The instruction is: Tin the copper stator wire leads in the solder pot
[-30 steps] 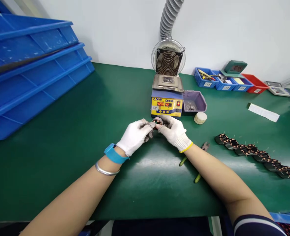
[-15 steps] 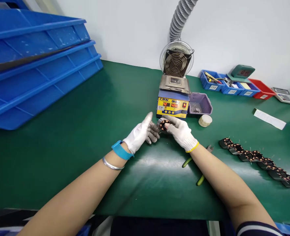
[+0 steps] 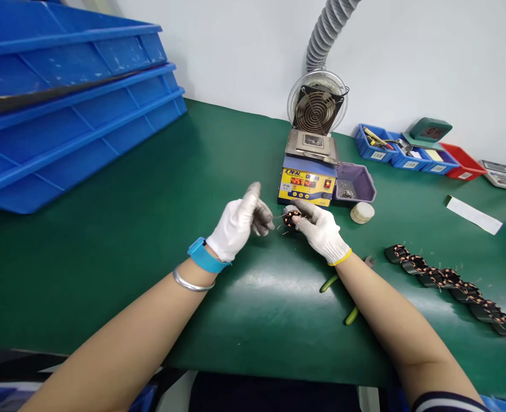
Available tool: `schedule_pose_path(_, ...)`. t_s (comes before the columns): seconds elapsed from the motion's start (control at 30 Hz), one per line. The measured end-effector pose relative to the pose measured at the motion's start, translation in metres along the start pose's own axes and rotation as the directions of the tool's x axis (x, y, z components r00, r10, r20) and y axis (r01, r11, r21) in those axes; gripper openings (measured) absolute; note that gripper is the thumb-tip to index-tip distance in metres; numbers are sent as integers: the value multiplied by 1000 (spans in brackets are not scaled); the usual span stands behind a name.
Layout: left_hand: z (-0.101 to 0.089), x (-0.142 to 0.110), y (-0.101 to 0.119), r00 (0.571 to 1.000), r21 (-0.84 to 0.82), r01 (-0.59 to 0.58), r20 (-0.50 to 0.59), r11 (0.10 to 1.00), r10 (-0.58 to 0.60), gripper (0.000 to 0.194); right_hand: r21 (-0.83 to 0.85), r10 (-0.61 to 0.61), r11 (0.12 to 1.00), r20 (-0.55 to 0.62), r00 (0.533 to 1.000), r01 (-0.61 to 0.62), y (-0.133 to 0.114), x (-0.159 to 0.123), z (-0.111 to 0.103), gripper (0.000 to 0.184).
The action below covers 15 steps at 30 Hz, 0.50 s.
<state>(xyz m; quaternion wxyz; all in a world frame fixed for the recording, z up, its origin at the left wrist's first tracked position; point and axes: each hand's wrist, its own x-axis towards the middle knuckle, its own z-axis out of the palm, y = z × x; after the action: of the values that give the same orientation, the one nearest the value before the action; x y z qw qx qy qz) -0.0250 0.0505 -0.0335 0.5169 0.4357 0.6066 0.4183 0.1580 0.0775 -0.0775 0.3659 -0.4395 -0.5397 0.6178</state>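
My right hand [image 3: 319,229], in a white glove with grey fingertips, is closed around a small motor stator [image 3: 292,216] with copper windings, in front of the yellow-and-blue solder pot [image 3: 305,186]. A thin wire [image 3: 279,217] runs leftward from the stator to the fingertips of my left hand [image 3: 242,223]. That hand is gloved too, its fingers curled and closed at the wire's end. Under my right forearm lie green-handled pliers [image 3: 330,282], partly hidden.
A row of similar stators [image 3: 458,286] lies at right. Behind my right hand are a purple tray [image 3: 366,180] and a round whitish pad [image 3: 362,213]. Small blue bins [image 3: 370,150] and a red bin [image 3: 465,163] line the wall. Stacked blue crates [image 3: 85,109] stand at left.
My left hand has drawn back leftward from the stator, its fingers more curled, and the wire between now shows. My right hand still holds the stator. The view has shifted slightly.
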Motion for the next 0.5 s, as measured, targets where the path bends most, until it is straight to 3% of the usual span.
schedule_pose_path(0.1,-1,0,0,996,-31,-87,-30,996,86,65,-28,-12,1000,6,1000,12,-3,-1,0,50)
schedule_pose_path(0.23,4,3,-8,992,117,-19,128,993,4,62,-122,-34,992,0,999,33,-4,-2,2,49)
schedule_pose_path(0.37,7,2,-9,985,327,-59,172,943,2,45,-211,-61,976,-20,998,55,4,-2,3,48)
schedule_pose_path(0.5,-5,-2,6,943,289,-52,328,956,-48,38,-277,-57,960,-105,993,26,10,1,3,45)
